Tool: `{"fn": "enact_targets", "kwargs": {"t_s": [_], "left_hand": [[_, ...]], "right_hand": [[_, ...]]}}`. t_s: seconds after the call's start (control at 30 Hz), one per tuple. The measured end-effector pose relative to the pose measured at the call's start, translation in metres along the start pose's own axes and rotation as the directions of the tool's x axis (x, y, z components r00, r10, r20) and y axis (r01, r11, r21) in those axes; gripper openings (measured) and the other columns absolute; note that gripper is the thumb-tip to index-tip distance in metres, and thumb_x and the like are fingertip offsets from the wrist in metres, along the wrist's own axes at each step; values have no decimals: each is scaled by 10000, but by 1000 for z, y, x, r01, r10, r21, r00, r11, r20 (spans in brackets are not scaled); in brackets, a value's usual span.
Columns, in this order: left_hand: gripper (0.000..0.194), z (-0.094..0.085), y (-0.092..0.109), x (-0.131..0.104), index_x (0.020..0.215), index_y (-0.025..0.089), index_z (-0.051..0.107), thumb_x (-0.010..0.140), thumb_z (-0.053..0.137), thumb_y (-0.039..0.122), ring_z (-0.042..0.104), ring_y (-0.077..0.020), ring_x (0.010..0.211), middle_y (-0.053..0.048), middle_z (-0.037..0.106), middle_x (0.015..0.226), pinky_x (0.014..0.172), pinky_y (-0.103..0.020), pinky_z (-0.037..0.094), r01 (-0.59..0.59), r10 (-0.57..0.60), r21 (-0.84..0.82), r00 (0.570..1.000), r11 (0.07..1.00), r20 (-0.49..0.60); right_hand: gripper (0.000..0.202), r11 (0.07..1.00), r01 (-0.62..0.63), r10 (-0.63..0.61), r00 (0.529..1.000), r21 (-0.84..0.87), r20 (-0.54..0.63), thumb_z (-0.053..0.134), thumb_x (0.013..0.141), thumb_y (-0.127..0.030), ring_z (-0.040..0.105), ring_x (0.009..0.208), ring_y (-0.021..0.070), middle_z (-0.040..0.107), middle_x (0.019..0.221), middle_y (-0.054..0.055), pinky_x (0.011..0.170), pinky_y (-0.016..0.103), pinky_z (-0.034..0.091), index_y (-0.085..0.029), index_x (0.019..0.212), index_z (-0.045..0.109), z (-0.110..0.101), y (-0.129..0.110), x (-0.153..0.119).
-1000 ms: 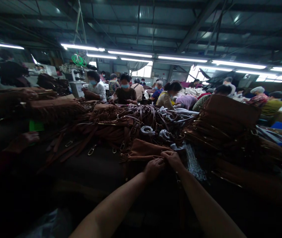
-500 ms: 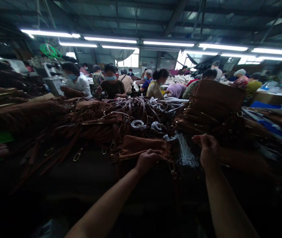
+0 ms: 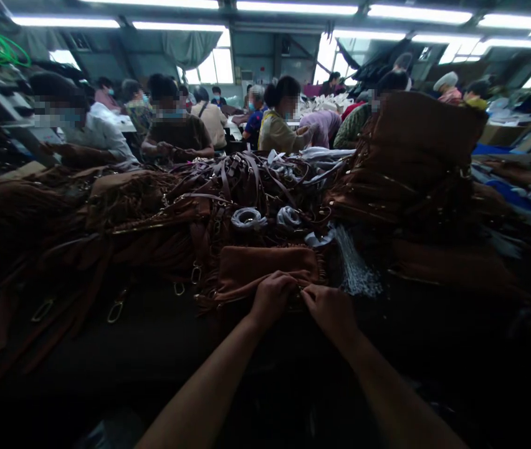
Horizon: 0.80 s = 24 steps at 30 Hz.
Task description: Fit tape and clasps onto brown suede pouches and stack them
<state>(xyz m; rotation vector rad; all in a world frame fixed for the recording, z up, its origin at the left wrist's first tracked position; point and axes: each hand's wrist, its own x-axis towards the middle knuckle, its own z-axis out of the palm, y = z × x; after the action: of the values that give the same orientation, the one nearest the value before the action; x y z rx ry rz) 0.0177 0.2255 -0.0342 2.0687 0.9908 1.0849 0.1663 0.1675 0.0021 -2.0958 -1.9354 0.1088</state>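
Note:
A brown fringed bag (image 3: 265, 265) lies flat on the dark table in front of me. My left hand (image 3: 272, 298) is closed on the bag's near edge, its fingers pinching the fabric. Close beside it, my right hand (image 3: 328, 308) has its thumb and fingers pressed together at the same edge, near the zipper line. Whatever is between the right fingertips is too small and dark to make out. Just past the bag's right end lies a bundle of thin clear tag strings (image 3: 354, 265).
Two rolls of white strip, a left roll (image 3: 248, 218) and a right roll (image 3: 288, 217), sit behind the bag. A tall stack of brown bags (image 3: 415, 162) rises at the right. Fringed bags (image 3: 129, 199) and straps (image 3: 242, 178) are heaped along the back. Co-workers sit beyond.
My right hand has come left and down from above the tag strings to the bag's edge beside my left hand. The left hand stays on the bag. The view has tilted down.

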Motion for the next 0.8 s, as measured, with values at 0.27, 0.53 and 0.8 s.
{"fn": "enact_targets", "kwargs": {"t_s": [0.27, 0.53, 0.8], "left_hand": [[153, 1, 2, -4, 914, 193, 676, 873, 529, 186, 611, -158, 870, -43, 651, 943, 820, -274, 473, -47, 46, 74, 999, 996, 7], [149, 0, -1, -4, 899, 174, 666, 876, 530, 230, 606, -153, 842, -42, 642, 910, 810, -260, 462, -33, 35, 62, 999, 998, -21], [74, 1, -10, 2, 820, 148, 630, 794, 614, 215, 582, -132, 764, -15, 636, 808, 702, -224, 434, 65, -65, -12, 998, 998, -10]], "right_hand": [[285, 996, -48, 45, 998, -77, -45, 437, 899, -360, 641, 692, 164, 702, 817, 77, 599, 243, 377, -223, 872, 685, 2, -18, -7], [326, 999, -31, 27, 996, -45, -89, 368, 929, -346, 636, 776, 184, 692, 919, 93, 684, 264, 398, -208, 944, 663, 6, -25, -8], [386, 998, -58, 55, 994, -32, -91, 353, 940, -409, 627, 831, 188, 677, 940, 110, 734, 269, 404, -184, 1005, 660, 11, -26, -10]]}}
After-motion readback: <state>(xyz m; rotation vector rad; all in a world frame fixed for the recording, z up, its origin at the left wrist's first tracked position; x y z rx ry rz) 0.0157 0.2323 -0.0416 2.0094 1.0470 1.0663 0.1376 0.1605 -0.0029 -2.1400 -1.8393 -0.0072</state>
